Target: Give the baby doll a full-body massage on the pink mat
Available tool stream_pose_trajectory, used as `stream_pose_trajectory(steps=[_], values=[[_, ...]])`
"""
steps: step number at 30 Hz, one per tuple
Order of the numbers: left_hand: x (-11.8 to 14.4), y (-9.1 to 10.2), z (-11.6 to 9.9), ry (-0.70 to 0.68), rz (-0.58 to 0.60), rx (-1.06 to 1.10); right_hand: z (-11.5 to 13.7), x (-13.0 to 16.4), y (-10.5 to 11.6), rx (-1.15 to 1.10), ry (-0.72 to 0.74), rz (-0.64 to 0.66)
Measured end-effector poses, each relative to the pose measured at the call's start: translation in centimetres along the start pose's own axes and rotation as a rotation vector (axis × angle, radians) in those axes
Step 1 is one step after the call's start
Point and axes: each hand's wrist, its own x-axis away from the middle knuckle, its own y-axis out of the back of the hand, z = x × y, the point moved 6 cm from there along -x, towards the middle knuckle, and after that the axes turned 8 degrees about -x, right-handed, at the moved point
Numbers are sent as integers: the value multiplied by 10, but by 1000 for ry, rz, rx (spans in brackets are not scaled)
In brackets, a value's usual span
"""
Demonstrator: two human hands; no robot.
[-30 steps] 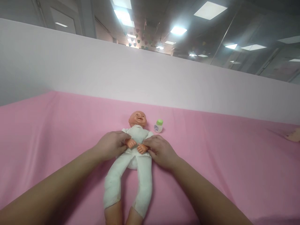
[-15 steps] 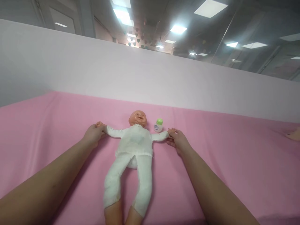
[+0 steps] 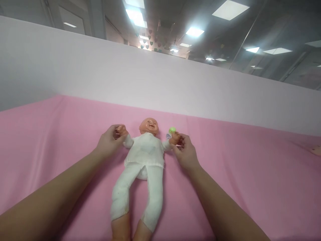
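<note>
A baby doll [image 3: 144,157] in a white suit lies on its back on the pink sheet [image 3: 250,174], head away from me. My left hand [image 3: 109,144] grips the doll's arm on the left side and holds it raised and bent beside the head. My right hand [image 3: 184,150] grips the doll's other arm, lifted the same way. A small white bottle with a green cap [image 3: 171,132] stands just beyond my right hand, partly hidden by the doll's hand.
A pale upright panel [image 3: 160,83] runs along the far edge of the pink sheet. At the far right edge a skin-coloured object [image 3: 316,150] pokes into view. Ceiling lights and glass walls show above the panel.
One second ago I held the doll's hands together on its belly; then I spread its arms out flat. Now both arms are lifted and bent inward, toward the head.
</note>
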Motion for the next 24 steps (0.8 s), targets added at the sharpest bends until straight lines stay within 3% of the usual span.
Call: stream_pose_trajectory(steps=[3, 6, 13, 16, 18, 21, 24], values=[[17, -16, -26, -199, 195, -118, 24, 14, -27, 227, 212, 243], [28, -29, -37, -358, 395, -279, 29, 23, -43, 384, 366, 392], [30, -40, -36, -502, 463, -442, 22, 26, -51, 455, 470, 491], [29, -38, -38, -436, 399, -436, 22, 23, -46, 391, 389, 445], [25, -31, -35, -325, 325, -349, 17, 17, -37, 295, 258, 367], [13, -15, -19, -110, 177, -167, -3, 3, -13, 50, 29, 145], [-4, -2, 10, 80, 66, 18, -30, -12, 16, -191, -131, -71]])
